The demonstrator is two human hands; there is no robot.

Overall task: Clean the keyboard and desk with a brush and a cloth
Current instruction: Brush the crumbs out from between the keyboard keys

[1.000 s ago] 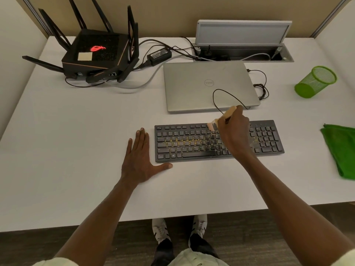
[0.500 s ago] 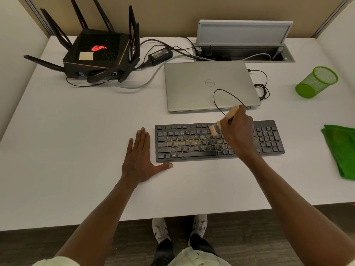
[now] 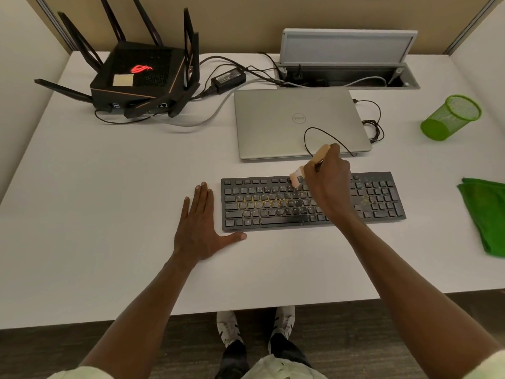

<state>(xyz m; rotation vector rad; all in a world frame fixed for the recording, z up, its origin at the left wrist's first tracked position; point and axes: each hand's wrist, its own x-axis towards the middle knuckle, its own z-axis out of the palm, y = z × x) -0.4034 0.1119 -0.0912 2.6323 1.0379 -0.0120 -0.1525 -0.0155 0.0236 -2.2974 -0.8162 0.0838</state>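
At the far left of the white desk (image 3: pixel 82 214) stands a black router with tall antennas (image 3: pixel 139 77), well apart from the work. Next, the left hand (image 3: pixel 200 228) lies flat on the desk with straight fingers, holding nothing, just beside the left end of the flat black plastic keyboard (image 3: pixel 259 212). Yellowish crumbs lie between the middle keys. The right hand (image 3: pixel 328 187) curls around the small brush with a pale wooden handle (image 3: pixel 319 154), and the soft bristles touch the top key row. The brush looks light and stiff in the handle, so a hold low on the handle, near the bristles, gives good control, I think. Behind the keyboard is a closed silver laptop (image 3: pixel 273 124) with a thin black cable looped on it; the brush handle is near this cable and could catch it. Further right stands a green mesh cup (image 3: pixel 451 119), and at the right edge lies the soft green cloth (image 3: pixel 486 214), not yet used. The open room for sweeping crumbs is mostly in front of the keyboard, toward the near desk edge.
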